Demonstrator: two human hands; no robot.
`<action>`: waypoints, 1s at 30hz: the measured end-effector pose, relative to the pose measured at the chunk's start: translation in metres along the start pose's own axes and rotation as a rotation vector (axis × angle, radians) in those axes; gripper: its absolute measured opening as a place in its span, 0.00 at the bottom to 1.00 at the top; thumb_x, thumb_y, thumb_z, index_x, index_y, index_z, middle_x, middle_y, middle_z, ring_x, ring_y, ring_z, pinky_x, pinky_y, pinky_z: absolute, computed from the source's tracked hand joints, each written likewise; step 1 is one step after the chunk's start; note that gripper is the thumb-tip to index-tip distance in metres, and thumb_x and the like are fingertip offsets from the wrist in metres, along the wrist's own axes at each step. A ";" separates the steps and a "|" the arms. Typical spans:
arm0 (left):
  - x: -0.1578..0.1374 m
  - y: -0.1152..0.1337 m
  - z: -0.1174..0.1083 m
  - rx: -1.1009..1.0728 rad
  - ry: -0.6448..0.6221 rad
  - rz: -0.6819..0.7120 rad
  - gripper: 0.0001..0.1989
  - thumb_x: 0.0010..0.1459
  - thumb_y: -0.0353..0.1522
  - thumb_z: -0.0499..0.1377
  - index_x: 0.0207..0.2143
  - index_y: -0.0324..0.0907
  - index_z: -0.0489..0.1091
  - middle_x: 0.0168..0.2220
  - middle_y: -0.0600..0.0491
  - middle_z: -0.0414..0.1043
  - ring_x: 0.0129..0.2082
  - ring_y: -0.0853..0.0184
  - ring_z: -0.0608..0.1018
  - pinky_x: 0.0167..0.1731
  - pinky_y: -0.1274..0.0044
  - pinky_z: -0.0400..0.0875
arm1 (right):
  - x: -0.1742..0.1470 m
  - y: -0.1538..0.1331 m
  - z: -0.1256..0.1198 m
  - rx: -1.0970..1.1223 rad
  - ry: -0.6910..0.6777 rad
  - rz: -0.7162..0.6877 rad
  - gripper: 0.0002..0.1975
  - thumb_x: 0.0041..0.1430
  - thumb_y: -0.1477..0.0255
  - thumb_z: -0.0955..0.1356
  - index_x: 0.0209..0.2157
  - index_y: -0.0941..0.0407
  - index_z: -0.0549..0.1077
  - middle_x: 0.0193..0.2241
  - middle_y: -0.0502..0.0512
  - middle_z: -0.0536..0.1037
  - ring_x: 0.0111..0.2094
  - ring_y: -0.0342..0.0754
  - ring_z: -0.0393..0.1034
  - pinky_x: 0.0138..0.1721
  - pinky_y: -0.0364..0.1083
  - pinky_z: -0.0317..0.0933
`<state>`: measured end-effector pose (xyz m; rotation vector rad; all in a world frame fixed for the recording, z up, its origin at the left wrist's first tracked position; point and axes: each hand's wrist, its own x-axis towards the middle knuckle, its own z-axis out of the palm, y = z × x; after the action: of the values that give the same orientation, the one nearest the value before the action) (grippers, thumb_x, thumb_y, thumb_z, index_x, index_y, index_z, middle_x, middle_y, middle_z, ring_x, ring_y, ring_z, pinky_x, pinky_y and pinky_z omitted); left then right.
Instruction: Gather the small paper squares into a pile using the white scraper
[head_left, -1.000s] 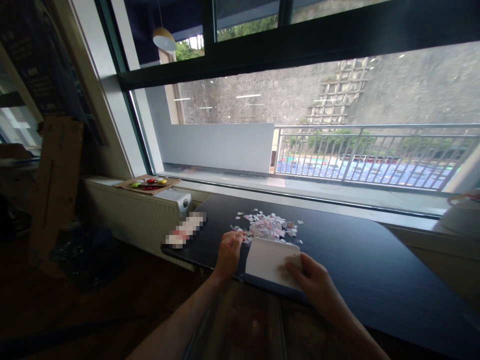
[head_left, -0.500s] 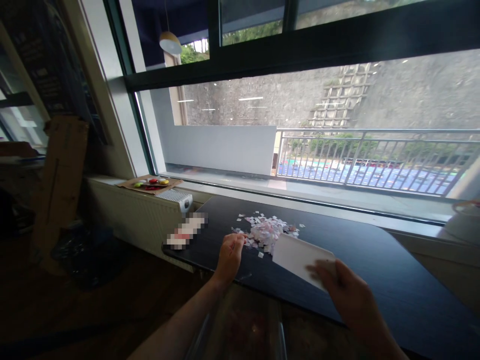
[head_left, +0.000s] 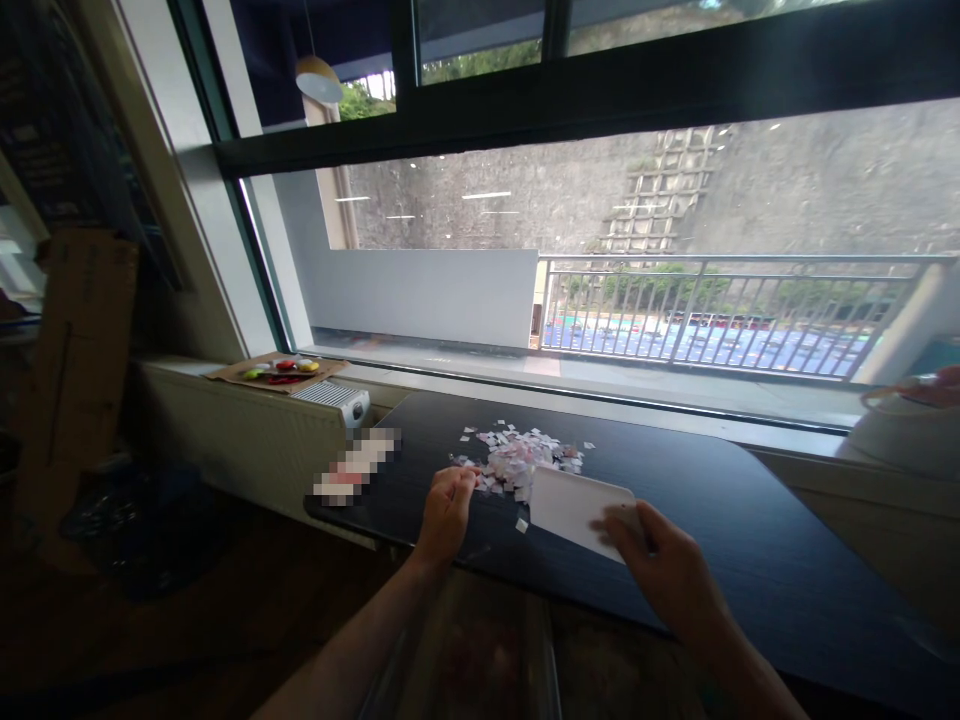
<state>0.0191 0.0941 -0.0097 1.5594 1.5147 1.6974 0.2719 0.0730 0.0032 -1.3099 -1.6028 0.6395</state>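
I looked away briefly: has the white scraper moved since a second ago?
Yes: judged against the radiator, the white scraper in the right hand has moved rightward.

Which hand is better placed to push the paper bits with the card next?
Probably the right hand: it holds the flat white card, whose left end is beside the paper bits. The left hand has no card.

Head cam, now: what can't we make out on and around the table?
Small scraps, head view: any print is too small to read; upper pieces cover lower ones.
Left hand, head view: too small to tell whether its fingertips pinch a scrap.
White card, head view: underside hidden by the card itself.
Pixelated patch, head view: pixelation masks what is there.
White object, head view: cut off by the right edge.
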 end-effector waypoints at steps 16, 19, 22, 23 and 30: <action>0.000 0.000 -0.003 0.030 -0.020 0.013 0.16 0.55 0.42 0.53 0.27 0.43 0.75 0.34 0.49 0.76 0.42 0.60 0.74 0.47 0.69 0.66 | -0.001 -0.001 -0.023 -0.018 0.116 0.064 0.11 0.51 0.61 0.67 0.29 0.54 0.72 0.29 0.56 0.82 0.30 0.54 0.77 0.31 0.49 0.68; 0.001 -0.002 -0.003 0.034 -0.019 0.014 0.16 0.55 0.43 0.53 0.27 0.43 0.75 0.35 0.49 0.76 0.43 0.59 0.74 0.47 0.69 0.66 | 0.005 0.001 -0.021 -0.041 0.109 0.047 0.10 0.52 0.62 0.66 0.31 0.53 0.73 0.29 0.55 0.82 0.31 0.53 0.77 0.33 0.48 0.68; 0.002 -0.003 -0.004 0.039 -0.022 0.012 0.16 0.54 0.44 0.53 0.28 0.43 0.75 0.35 0.49 0.76 0.43 0.59 0.74 0.48 0.68 0.66 | 0.004 0.003 -0.024 -0.057 0.127 0.037 0.09 0.51 0.62 0.67 0.29 0.53 0.73 0.28 0.54 0.82 0.30 0.53 0.77 0.32 0.47 0.68; 0.002 -0.004 -0.004 0.040 -0.025 0.013 0.16 0.54 0.43 0.53 0.28 0.43 0.75 0.35 0.49 0.76 0.43 0.59 0.74 0.48 0.68 0.66 | 0.002 0.003 -0.027 -0.070 0.132 0.036 0.09 0.51 0.62 0.67 0.29 0.53 0.73 0.28 0.54 0.82 0.29 0.52 0.77 0.31 0.47 0.67; 0.002 -0.003 -0.005 0.052 -0.034 0.018 0.17 0.53 0.45 0.53 0.29 0.43 0.76 0.35 0.49 0.76 0.42 0.58 0.74 0.48 0.67 0.66 | -0.008 -0.003 -0.038 -0.122 0.074 0.046 0.10 0.53 0.61 0.64 0.29 0.53 0.71 0.28 0.54 0.82 0.29 0.52 0.76 0.30 0.47 0.67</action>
<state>0.0128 0.0948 -0.0108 1.6240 1.5440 1.6451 0.3040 0.0591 0.0189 -1.4466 -1.5759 0.5214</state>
